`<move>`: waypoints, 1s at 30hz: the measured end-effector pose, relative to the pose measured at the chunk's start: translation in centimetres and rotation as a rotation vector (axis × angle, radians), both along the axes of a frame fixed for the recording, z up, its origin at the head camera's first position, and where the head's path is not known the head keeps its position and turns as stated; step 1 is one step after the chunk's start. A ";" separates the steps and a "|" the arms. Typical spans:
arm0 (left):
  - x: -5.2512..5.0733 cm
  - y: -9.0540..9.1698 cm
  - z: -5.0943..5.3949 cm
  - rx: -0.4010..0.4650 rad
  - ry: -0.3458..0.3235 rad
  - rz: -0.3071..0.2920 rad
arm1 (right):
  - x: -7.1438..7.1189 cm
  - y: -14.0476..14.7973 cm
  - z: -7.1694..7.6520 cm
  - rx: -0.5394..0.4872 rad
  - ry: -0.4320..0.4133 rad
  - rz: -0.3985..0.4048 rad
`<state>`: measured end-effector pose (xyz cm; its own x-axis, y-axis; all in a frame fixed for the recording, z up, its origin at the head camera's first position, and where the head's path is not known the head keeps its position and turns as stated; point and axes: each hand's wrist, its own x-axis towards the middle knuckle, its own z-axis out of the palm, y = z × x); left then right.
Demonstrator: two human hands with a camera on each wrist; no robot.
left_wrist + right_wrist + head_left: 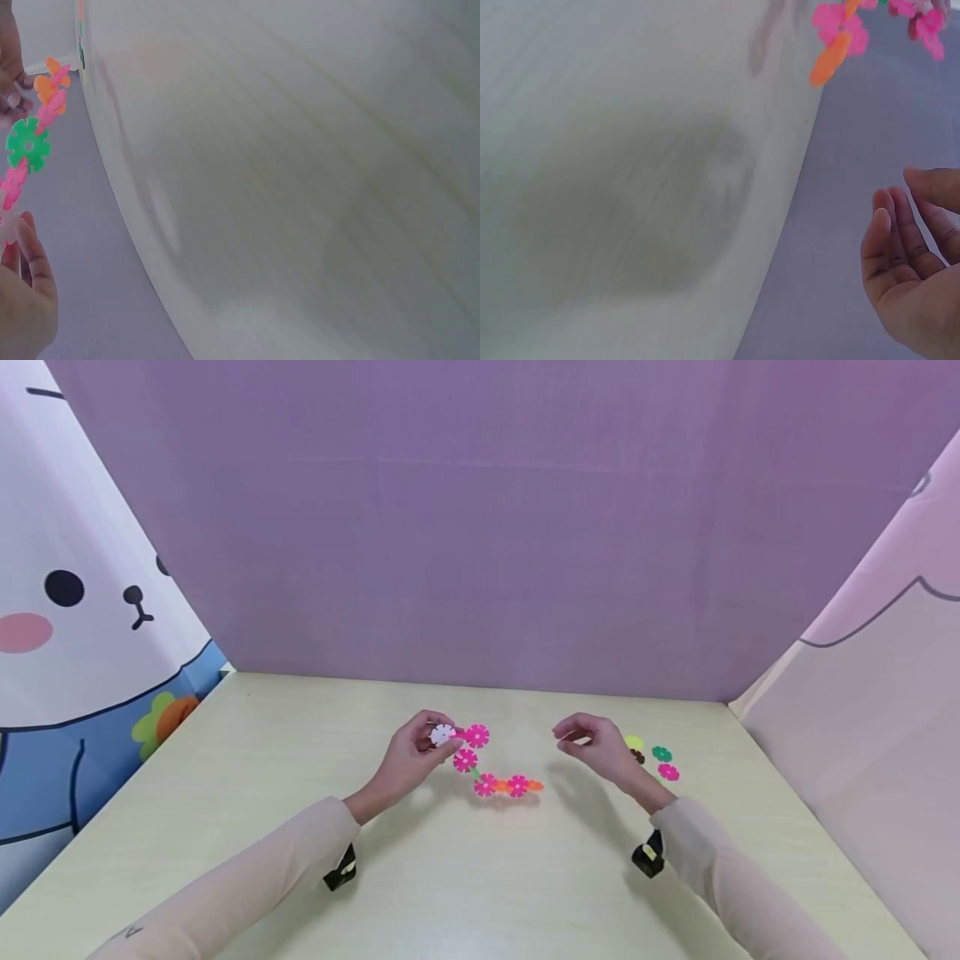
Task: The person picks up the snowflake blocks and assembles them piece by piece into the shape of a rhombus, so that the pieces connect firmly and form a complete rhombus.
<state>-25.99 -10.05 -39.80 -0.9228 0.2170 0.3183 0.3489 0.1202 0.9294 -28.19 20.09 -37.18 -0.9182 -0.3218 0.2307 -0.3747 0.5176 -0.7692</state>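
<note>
Above the table, my left hand [405, 758] pinches a white snowflake disc [442, 735] at one end of a chain of interlocked plastic discs. Several pink discs [477, 736] alternate along it with other colours. A green disc [28, 146] in the chain faces the left wrist view, and an orange disc [536, 786] forms the far end. The chain bends down and to the right from my fingers. To its right, my right hand [600, 750] hovers apart from it, fingers loosely bent, holding nothing. In the right wrist view a gap shows between thumb and fingers.
Loose discs lie on the pale wooden table [480, 877] beyond my right wrist: yellow [634, 742], green [662, 753], pink [669, 772] and dark brown [637, 757]. A purple cloth [480, 543] hangs at the table's back edge, with printed cloths at both sides.
</note>
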 end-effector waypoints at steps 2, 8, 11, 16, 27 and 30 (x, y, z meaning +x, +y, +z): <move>0.0 0.0 0.0 -0.005 0.002 0.001 | 0.1 1.2 -0.3 0.029 0.007 -0.011; 0.1 -0.1 0.3 -0.005 -0.019 -0.002 | 0.8 4.7 -1.1 0.090 0.023 -0.026; 0.7 0.0 1.1 0.002 -0.026 -0.017 | 1.3 6.2 -1.3 0.140 0.032 -0.033; 1.9 0.2 2.6 -0.019 -0.020 -0.024 | 2.0 8.2 -1.5 0.245 0.029 -0.046; 2.0 0.0 2.8 -0.024 -0.031 -0.023 | 3.2 10.8 -2.2 0.399 0.011 0.051; 2.1 0.0 2.9 -0.025 -0.031 -0.026 | 3.4 10.9 -2.2 0.453 0.025 0.077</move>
